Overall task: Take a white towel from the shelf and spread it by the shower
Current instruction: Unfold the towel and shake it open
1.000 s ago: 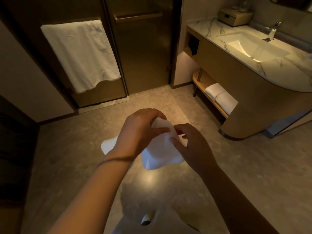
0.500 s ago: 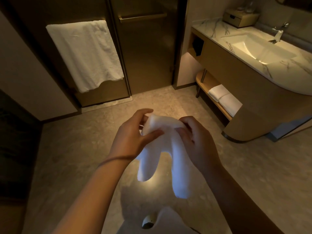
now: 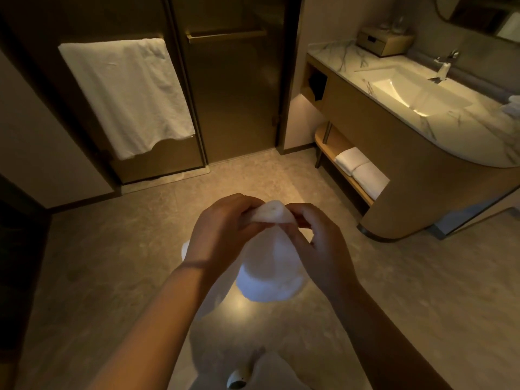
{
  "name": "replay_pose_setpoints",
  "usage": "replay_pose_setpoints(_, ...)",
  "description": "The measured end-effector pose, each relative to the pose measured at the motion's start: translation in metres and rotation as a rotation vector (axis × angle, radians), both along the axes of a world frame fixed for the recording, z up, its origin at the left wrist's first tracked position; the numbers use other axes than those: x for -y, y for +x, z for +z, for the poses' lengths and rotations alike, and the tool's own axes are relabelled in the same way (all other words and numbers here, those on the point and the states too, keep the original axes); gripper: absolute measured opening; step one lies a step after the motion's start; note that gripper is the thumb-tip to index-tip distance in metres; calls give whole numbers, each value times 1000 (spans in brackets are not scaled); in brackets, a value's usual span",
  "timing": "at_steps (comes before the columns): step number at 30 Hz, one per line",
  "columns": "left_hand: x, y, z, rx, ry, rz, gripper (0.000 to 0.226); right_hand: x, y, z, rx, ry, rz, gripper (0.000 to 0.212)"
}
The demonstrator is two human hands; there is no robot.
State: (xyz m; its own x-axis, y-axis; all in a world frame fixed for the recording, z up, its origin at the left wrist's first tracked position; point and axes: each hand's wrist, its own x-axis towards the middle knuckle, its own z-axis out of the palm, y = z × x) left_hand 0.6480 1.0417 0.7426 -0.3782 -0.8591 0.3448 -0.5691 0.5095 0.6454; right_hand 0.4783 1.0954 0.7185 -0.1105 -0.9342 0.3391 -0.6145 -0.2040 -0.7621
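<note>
A small white towel [image 3: 270, 266] hangs in the air in front of me, above the stone floor. My left hand [image 3: 222, 232] and my right hand [image 3: 315, 243] both pinch its top edge, close together, and the cloth droops below them in a loose bunch. The glass shower door [image 3: 233, 94] stands shut straight ahead, about a step beyond my hands. Two folded white towels [image 3: 363, 171] lie on the low wooden shelf [image 3: 337, 142] under the vanity at the right.
A large white towel [image 3: 126, 94] hangs on a bar over the glass panel left of the shower door. The curved vanity with marble top and lit sink [image 3: 416, 94] fills the right side. Bare floor [image 3: 140, 249] lies between me and the shower.
The towel has come unfolded from a compact bundle. My hands have shifted to its top edge and lifted a little, and the cloth now hangs below them.
</note>
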Motion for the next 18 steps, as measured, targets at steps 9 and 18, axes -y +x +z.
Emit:
replay_pose_setpoints(9, 8, 23, -15, 76, 126, 51, 16, 12, 6, 4, 83, -68, -63, 15)
replay_pose_setpoints(18, 14, 18, -8, 69, 49, 44, 24, 17, -1, 25, 122, -21, 42, 25)
